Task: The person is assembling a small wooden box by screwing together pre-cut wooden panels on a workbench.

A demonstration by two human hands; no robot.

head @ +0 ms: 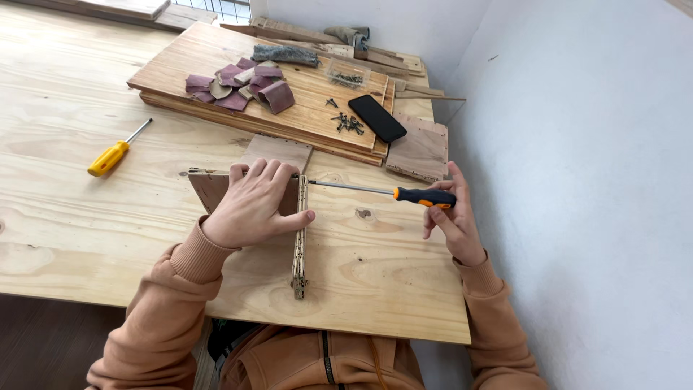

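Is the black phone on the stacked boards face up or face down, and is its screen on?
Cannot tell which face is up: the phone lies flat on the top board, showing a plain dark surface, with no lit screen visible.

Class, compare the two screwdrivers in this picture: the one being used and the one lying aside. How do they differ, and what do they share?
The black-and-orange screwdriver is held in the right hand; the yellow screwdriver lies untouched on the table.
The held one points level at the edge of the wooden piece that the left hand presses; the yellow one lies slanted, tip pointing away.
The held one's shaft looks longer.
Both have a thin metal shaft and a plastic handle.
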